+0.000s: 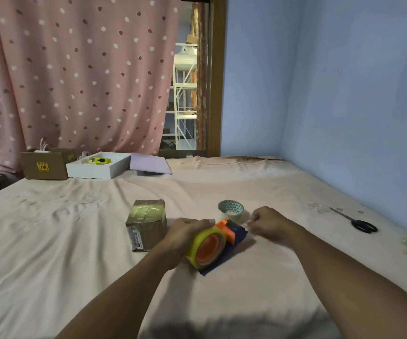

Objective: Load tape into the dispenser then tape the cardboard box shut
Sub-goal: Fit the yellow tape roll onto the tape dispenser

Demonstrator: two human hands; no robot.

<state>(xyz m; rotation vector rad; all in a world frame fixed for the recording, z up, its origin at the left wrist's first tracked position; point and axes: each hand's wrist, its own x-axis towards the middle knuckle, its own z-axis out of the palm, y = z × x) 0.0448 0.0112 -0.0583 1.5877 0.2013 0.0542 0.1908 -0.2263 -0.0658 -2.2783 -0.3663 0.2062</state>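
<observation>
Dispenser (218,241) is clamped by the left hand (185,234); tape end seems pinched by the right hand (268,225); snapping or self-sticking is risked.

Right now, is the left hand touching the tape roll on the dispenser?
Touching. The head view shows the left hand curled over the yellow tape roll on the dispenser.

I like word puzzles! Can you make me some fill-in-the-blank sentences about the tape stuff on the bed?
1. The left hand rests on the tape dispenser, whose roll is the colour ____.
2. The small cardboard box sits to the ____ of the dispenser in the picture.
3. The black tool lying near the blue wall is a pair of ____.
4. The spare tape roll lies just ____ the dispenser, farther from the person.

Missing words: yellow; left; scissors; behind
</observation>
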